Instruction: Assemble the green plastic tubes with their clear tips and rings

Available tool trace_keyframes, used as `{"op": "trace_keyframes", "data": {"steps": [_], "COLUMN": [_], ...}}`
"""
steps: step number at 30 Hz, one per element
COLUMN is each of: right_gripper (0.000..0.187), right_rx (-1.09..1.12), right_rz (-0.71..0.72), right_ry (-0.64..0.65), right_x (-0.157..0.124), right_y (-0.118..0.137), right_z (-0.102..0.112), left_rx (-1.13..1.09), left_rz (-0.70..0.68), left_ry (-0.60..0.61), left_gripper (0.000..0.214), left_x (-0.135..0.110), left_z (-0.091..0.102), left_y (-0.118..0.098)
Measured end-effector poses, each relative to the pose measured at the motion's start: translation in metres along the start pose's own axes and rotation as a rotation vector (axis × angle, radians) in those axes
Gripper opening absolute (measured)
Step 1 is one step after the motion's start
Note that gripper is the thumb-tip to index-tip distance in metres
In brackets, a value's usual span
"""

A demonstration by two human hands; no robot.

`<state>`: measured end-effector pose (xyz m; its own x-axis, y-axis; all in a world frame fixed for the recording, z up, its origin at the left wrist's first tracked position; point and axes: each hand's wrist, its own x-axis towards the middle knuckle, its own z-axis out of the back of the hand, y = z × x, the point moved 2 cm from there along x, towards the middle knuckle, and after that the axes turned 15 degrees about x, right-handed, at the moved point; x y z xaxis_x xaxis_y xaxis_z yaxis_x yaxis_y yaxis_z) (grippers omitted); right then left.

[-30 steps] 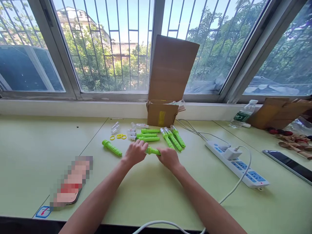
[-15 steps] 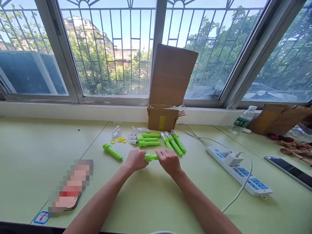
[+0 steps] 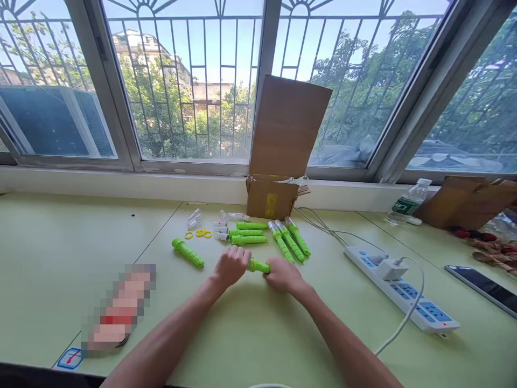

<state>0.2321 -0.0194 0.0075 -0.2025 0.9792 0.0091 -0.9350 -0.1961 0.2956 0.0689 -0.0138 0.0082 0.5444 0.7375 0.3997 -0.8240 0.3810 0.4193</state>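
Between my hands is a green ribbed plastic tube (image 3: 258, 265), held above the table. My left hand (image 3: 233, 266) is closed round its left end, which the fingers hide. Closed on the opposite end is my right hand (image 3: 284, 274). Beyond them lie several green tubes without clear caps (image 3: 248, 239), placed side by side. To their right, green tubes with clear caps (image 3: 287, 241) slant together. A single green tube (image 3: 188, 253) rests left of my left hand. Yellow rings (image 3: 203, 233), small white parts (image 3: 221, 236) and clear caps (image 3: 194, 218) sit farther back.
An open cardboard box (image 3: 270, 198) stands against the window sill. On the right are a white power strip (image 3: 404, 291) with cables, a water bottle (image 3: 409, 202), a phone (image 3: 482, 288) and another carton (image 3: 466, 202). A blurred-out phone-like object (image 3: 121, 307) lies at left.
Both hands have turned around the green tube: my left knuckles now face up more, and my right wrist has rolled. The whole view has shifted slightly.
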Motion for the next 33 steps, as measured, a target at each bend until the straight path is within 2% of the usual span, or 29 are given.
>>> {"op": "trace_keyframes", "data": {"steps": [2,6,11,15,18,20,23,30,33], "right_gripper": [0.016,0.021,0.026,0.035,0.034,0.031,0.025,0.017,0.019], "right_rx": [0.001,-0.063,-0.145,-0.275,-0.323,-0.319,-0.280,-0.168,-0.133], "right_rz": [0.009,0.046,0.215,0.327,0.392,0.409,0.362,0.069,0.009], "right_ry": [-0.041,-0.212,-0.403,-0.545,-0.586,-0.592,-0.559,-0.271,-0.181], "right_x": [0.000,0.000,-0.004,-0.006,-0.006,-0.004,-0.002,-0.003,-0.002], "right_y": [-0.001,0.000,0.002,0.003,0.005,0.006,0.007,0.012,0.011], "right_z": [-0.001,-0.003,0.003,0.005,0.000,-0.004,-0.006,-0.003,-0.001], "left_rx": [0.029,0.025,-0.093,-0.185,-0.209,-0.210,-0.199,-0.134,-0.085], "left_rz": [-0.004,0.051,0.078,0.133,0.153,0.163,0.184,0.143,0.107], "left_ry": [-0.027,-0.009,-0.001,0.113,0.186,0.217,0.255,0.244,0.176], "left_gripper": [0.023,0.017,0.015,0.018,0.022,0.023,0.021,0.021,0.017], "left_x": [0.000,0.001,0.000,-0.003,-0.004,-0.004,-0.003,0.002,0.003], "left_z": [0.002,0.007,0.017,0.016,0.012,0.010,0.007,-0.002,-0.007], "left_y": [0.000,0.005,0.013,0.017,0.019,0.020,0.018,0.009,0.006]}}
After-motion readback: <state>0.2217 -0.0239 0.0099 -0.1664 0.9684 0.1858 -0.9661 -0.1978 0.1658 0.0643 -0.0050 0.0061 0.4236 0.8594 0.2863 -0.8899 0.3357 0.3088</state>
